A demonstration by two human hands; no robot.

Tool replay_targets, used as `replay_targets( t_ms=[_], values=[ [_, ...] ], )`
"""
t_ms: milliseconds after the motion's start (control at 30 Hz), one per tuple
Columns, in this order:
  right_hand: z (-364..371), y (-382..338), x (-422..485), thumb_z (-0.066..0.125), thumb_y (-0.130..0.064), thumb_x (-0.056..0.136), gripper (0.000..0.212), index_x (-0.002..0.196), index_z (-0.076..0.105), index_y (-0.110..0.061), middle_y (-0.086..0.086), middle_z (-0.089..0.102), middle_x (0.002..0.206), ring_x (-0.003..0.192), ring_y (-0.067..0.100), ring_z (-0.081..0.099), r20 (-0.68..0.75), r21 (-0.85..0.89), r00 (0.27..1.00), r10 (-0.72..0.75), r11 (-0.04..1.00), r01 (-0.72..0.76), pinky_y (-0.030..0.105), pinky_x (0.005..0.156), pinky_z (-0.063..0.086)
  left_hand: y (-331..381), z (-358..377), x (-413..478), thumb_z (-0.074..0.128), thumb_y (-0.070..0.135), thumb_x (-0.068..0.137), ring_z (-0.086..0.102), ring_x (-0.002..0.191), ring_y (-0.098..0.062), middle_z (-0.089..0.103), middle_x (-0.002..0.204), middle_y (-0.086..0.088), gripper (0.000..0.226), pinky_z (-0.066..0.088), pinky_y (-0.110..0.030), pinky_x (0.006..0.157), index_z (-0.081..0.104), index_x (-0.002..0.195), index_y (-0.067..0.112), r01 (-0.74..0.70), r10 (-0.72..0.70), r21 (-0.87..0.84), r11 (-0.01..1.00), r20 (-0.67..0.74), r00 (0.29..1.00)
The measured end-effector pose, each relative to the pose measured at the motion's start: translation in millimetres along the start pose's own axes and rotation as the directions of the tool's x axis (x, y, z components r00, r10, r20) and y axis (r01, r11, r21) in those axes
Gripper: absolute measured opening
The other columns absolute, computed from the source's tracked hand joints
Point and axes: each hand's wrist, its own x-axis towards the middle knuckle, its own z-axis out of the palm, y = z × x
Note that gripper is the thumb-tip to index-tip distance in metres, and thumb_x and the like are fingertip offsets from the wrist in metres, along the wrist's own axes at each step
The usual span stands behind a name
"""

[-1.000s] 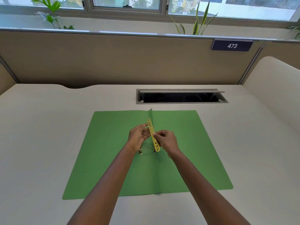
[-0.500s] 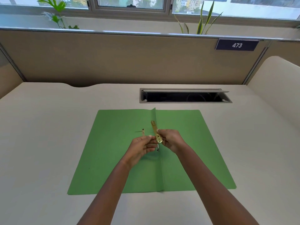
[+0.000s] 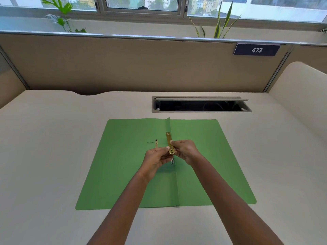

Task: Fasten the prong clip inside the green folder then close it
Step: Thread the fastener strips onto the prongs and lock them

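The green folder lies open and flat on the cream desk, its centre crease standing up slightly at the far edge. Both hands meet over that crease. The right hand pinches the brass prong clip bar between thumb and fingers, holding it tilted above the fold. The left hand is curled with its fingertips pressed together at the bar's lower end. One upright prong stands exposed on the left leaf, just beside the left hand; a second metal piece shows below the hands at the crease, too small to identify. Beyond the folder, apart from it, sits an open cable tray slot. A partition carries the plate "473".
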Motion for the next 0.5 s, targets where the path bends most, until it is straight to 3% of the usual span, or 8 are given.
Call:
replay_targets(
  t_ms=[233, 500],
  values=[
    [0.6, 3.3, 4.0, 0.060, -0.004, 0.084, 0.016, 0.068, 0.059, 0.000, 0.001, 0.061, 0.045, 0.031, 0.002, 0.053, 0.017, 0.004, 1.000, 0.026, 1.000, -0.026, 0.012, 0.036, 0.047, 1.7, 2.7, -1.2, 0.051, -0.001, 0.090, 0.066, 0.052, -0.008, 0.071, 0.048, 0.002, 0.020, 0.057, -0.012, 0.052, 0.064, 0.074, 0.001, 0.006, -0.008, -0.066, 0.998, -0.037, 0.999],
    [3.0, 3.5, 6.1, 0.059, -0.005, 0.085, 0.019, 0.066, 0.056, -0.003, 0.007, 0.054, 0.061, 0.035, 0.005, 0.052, -0.004, -0.044, 1.000, -0.017, 0.999, 0.016, 0.011, 0.035, 0.046, -1.2, 0.6, -0.5, 0.051, -0.002, 0.089, 0.066, 0.053, -0.007, 0.071, 0.049, 0.003, 0.020, 0.057, -0.012, 0.053, 0.064, 0.075, 0.001, 0.024, -0.027, -0.063, 0.998, -0.046, 0.999]
  ],
)
